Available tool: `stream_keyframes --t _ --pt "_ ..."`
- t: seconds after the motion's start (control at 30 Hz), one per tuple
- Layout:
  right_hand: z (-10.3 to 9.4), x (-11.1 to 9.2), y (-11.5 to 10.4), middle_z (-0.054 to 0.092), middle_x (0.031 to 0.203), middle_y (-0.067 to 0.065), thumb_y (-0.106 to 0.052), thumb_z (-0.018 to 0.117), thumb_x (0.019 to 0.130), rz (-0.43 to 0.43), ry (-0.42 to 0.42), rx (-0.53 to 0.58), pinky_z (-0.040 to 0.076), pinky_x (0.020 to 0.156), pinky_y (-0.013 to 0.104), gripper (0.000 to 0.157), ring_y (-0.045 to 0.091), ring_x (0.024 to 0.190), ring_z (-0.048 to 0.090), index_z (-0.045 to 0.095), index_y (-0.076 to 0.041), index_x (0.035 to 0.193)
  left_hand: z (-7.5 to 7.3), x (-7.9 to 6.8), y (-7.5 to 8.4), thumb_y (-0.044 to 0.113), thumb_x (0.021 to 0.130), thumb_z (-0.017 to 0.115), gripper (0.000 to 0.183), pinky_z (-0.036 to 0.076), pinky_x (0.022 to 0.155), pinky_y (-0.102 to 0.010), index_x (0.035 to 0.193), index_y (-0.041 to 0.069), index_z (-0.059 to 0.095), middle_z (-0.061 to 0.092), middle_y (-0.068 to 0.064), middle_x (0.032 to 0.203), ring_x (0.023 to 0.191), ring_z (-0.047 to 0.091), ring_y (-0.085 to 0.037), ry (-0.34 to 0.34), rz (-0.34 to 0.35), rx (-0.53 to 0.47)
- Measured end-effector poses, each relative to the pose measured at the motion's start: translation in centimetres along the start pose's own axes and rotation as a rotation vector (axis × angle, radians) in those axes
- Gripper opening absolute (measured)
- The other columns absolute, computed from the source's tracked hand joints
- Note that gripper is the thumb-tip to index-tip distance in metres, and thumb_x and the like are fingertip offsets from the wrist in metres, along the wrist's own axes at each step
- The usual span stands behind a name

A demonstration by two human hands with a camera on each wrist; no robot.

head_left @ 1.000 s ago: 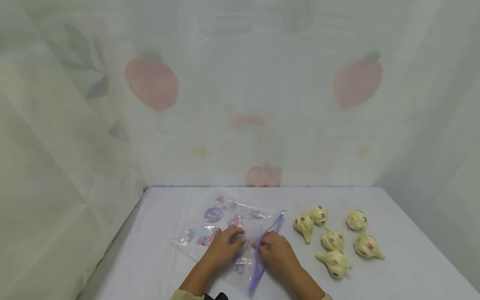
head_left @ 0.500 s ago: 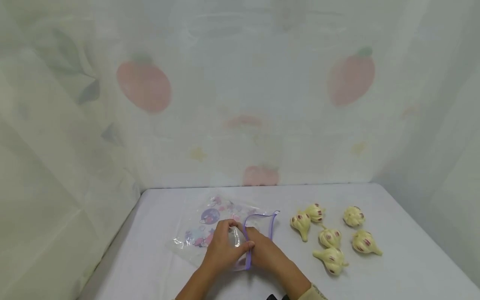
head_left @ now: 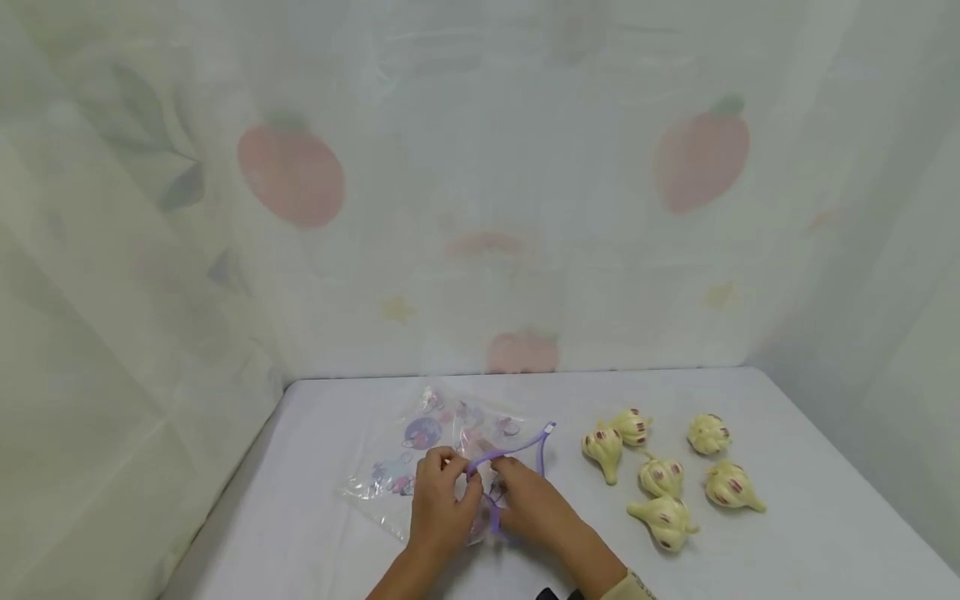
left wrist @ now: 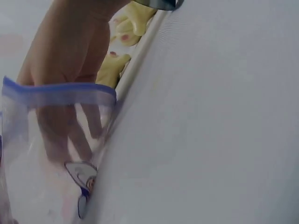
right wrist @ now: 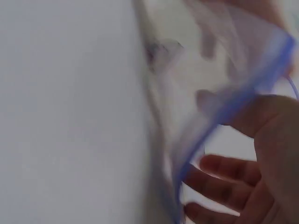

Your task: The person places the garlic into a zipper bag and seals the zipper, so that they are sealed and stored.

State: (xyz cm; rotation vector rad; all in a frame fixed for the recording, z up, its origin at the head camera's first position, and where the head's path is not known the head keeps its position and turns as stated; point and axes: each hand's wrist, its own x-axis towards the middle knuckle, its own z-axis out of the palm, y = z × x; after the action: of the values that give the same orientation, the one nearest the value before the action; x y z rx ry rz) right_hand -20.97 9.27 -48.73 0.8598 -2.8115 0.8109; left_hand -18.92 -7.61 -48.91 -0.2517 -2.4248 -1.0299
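Note:
A clear zip bag (head_left: 420, 433) with pink and purple cartoon prints lies on the white table, its purple-edged mouth standing apart toward the right. My left hand (head_left: 442, 504) pinches the near side of that purple edge (head_left: 510, 448) between thumb and fingers. Reaching into the mouth from the right is my right hand (head_left: 540, 504). Its fingers (left wrist: 53, 135) show through the film in the left wrist view. In the right wrist view its thumb (right wrist: 247, 116) lies across the purple rim, with the other fingers spread loosely below; the bag is blurred there.
Several garlic bulbs (head_left: 666, 521) lie on the right half of the table (head_left: 810, 542), some touching each other. A patterned curtain (head_left: 600, 250) hangs behind the table and along both sides.
The right hand has moved left into the bag's mouth, which has spread from a narrow slit to a wide gap. The left hand has gone from the bag's face to its purple edge.

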Motion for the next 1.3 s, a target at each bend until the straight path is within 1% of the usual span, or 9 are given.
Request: stream_keyframes --t 0.1,0.2,0.33,0.47,0.6,0.73,0.93,1.13,1.3 --pt "-1.2 -0.1 0.6 0.070 0.114 0.003 -0.027 0.071 0.088 0.040 -0.021 0.116 0.056 0.085 0.035 0.053 0.015 0.098 0.068 0.052 -0.013 0.136 0.2 -0.1 -0.9 0.015 0.086 0.073 0.005 0.046 0.074 -0.024 0.084 0.016 0.068 0.047 0.004 0.100 0.093 0.041 -0.010 0.039 0.016 -0.093" --pt "-3.1 -0.3 1.2 0.073 0.097 -0.002 -0.029 0.069 0.091 0.021 0.023 0.172 0.054 0.070 0.026 0.037 0.005 0.078 0.065 0.063 -0.013 0.124 0.3 0.0 -1.6 0.021 0.089 0.072 0.007 0.046 0.076 -0.025 0.087 0.016 0.069 0.046 0.006 0.096 0.091 0.043 -0.009 0.037 -0.029 -0.209" --pt "-6.2 -0.8 2.7 0.071 0.083 -0.007 -0.024 0.073 0.089 0.011 0.270 0.081 0.047 0.059 0.021 0.016 0.001 0.066 0.054 0.072 -0.014 0.102 0.6 0.1 -2.2 0.029 0.091 0.071 0.013 0.047 0.072 -0.023 0.085 0.018 0.069 0.052 0.008 0.094 0.086 0.049 -0.011 0.028 -0.119 -0.334" --pt "-8.8 -1.8 5.0 0.071 0.095 0.005 -0.019 0.077 0.084 0.152 0.463 -0.058 0.053 0.073 0.037 0.022 0.021 0.084 0.062 0.072 -0.010 0.104 0.9 0.1 -2.2 0.030 0.090 0.071 0.014 0.048 0.068 -0.021 0.081 0.020 0.068 0.055 0.010 0.092 0.082 0.051 -0.010 0.034 -0.155 -0.390" --pt "-10.2 -2.9 7.1 0.063 0.121 0.021 -0.027 0.072 0.087 0.371 0.315 -0.115 0.046 0.097 0.057 0.043 0.045 0.114 0.055 0.065 -0.003 0.122 1.3 -0.1 -1.7 0.029 0.090 0.072 0.015 0.047 0.065 -0.021 0.077 0.023 0.067 0.054 0.012 0.088 0.080 0.051 -0.009 0.055 -0.122 -0.371" --pt "-10.9 -3.7 7.8 0.057 0.132 0.026 -0.029 0.066 0.090 0.483 0.132 -0.075 0.039 0.104 0.061 0.054 0.049 0.126 0.048 0.055 0.003 0.133 1.4 -0.3 -1.2 0.026 0.091 0.071 0.017 0.046 0.063 -0.020 0.075 0.023 0.065 0.053 0.013 0.086 0.079 0.049 -0.007 0.081 -0.057 -0.322" --pt "-11.0 -3.8 7.6 0.060 0.129 0.025 -0.023 0.065 0.090 0.513 0.087 0.000 0.042 0.101 0.059 0.048 0.047 0.123 0.052 0.058 0.002 0.130 1.3 -0.4 -0.7 0.023 0.091 0.071 0.016 0.046 0.061 -0.020 0.076 0.022 0.066 0.053 0.014 0.087 0.079 0.050 -0.008 0.088 -0.013 -0.287" --pt "-10.6 -3.7 7.8 0.062 0.126 0.023 -0.031 0.071 0.087 0.522 0.076 0.096 0.049 0.094 0.053 0.058 0.039 0.112 0.060 0.057 0.004 0.131 1.2 -0.4 -0.5 0.023 0.091 0.071 0.015 0.048 0.060 -0.024 0.077 0.021 0.065 0.054 0.013 0.087 0.078 0.052 -0.010 0.088 0.004 -0.278" --pt "-10.3 -4.0 8.0 0.060 0.128 0.025 -0.034 0.067 0.090 0.535 0.042 0.164 0.049 0.095 0.053 0.065 0.041 0.116 0.058 0.050 0.009 0.135 1.3 -0.6 -0.6 0.025 0.090 0.071 0.017 0.047 0.061 -0.023 0.075 0.024 0.064 0.054 0.015 0.086 0.078 0.051 -0.007 0.085 -0.016 -0.284"
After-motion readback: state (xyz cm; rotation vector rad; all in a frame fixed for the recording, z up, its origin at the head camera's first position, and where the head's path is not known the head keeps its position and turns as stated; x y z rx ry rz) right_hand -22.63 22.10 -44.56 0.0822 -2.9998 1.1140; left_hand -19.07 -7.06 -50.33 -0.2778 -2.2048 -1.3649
